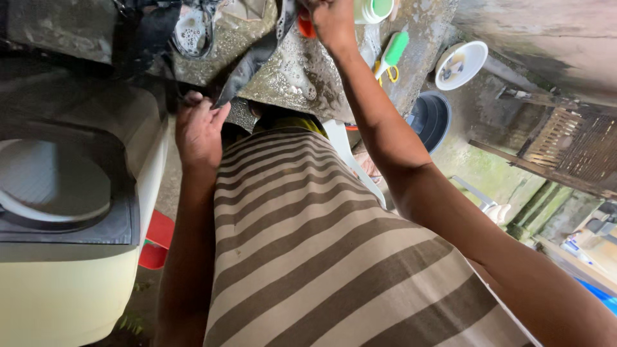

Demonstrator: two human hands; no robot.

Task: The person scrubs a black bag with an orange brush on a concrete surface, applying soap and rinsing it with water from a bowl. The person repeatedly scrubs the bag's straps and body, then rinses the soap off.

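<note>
Striped brown-and-cream cloth (321,257) fills the foreground. Beyond it, the left hand (198,132) closes its grip on a dark wet strap (254,61), which runs upward over the soapy stone desk (289,77) toward the right hand (333,22), whose grip cannot be told.

We see soft daylight from the right, leaving the left side dim. Edges bend and blur slightly.

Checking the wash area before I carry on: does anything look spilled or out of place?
Soapy foam is spread over the wet concrete slab around the dark garment that the left hand grips. The green brush lies at the slab's edge, near the right hand. Nothing looks broken.
</note>
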